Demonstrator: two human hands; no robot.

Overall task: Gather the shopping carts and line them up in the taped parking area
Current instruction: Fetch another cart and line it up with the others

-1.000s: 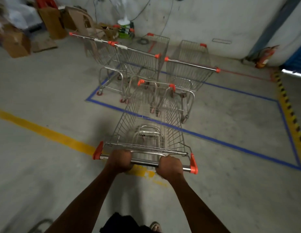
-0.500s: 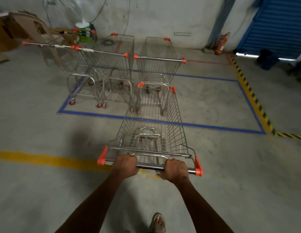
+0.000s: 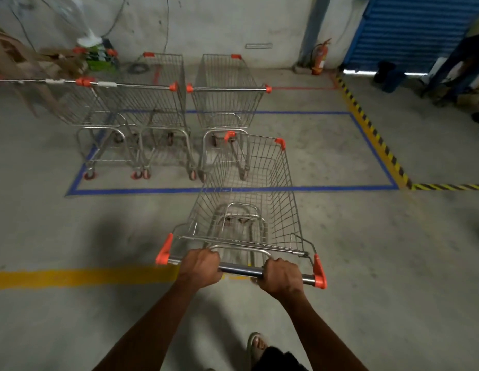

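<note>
Concrete floor (image 3: 340, 263), matt grey and scuffed, carries a rectangle of blue tape (image 3: 259, 189) ahead of both hands; three parked carts (image 3: 227, 103) of bright wire mesh with orange corner caps stand in a row inside its left part, beyond the left hand (image 3: 200, 269). The pushed cart (image 3: 249, 194), a tapering wire basket on a tubular frame, straddles the near tape line, its nose just beside the rearmost parked cart's wheels. Both hands are clenched round the smooth steel handle bar (image 3: 241, 269), the right hand (image 3: 282, 279) nearer its orange end cap. Judged risks: the nose, angled slightly left of the hands, may strike or catch the neighbouring cart's frame and shove it out of line; too wide a correction to the right would leave a gap in the row. A sandalled foot (image 3: 255, 344) trails below the right hand, close behind the cart.
</note>
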